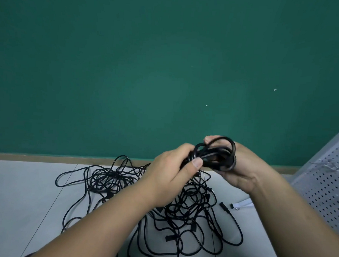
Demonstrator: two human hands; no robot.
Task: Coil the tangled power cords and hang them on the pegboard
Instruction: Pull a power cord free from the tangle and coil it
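Head view: I watch both hands meet at about 5 o'clock of centre, raised above the grey surface [26, 190] and in front of the green wall [167, 70]. The left hand [170, 173] grips one end of a small coil [216, 155] of black cord, its thumb pressed flat on the strands. The right hand [238, 170] holds the other end, with the loops wound round its palm and curled fingers. The coil is a flattened oval whose long axis runs roughly from 9 to 3 o'clock across the frame; I cannot make out a plug on it, so I cannot say which way its ends point. At 6 o'clock below the hands lies the tangled pile [161, 205] of the other cords, with a loose plug [224, 206] just off it toward 3 o'clock. The pegboard [325, 185] leans in at the frame's 4 o'clock edge, apart from the hands. My worry is the springy cord: if the left thumb lifts before the loops are tied off, I judge they will spring open and drop into the pile. I also cannot tell whether a tail from the coil runs down into the tangle; if it does, swinging toward the pegboard could drag the heap or pull the coil loose.
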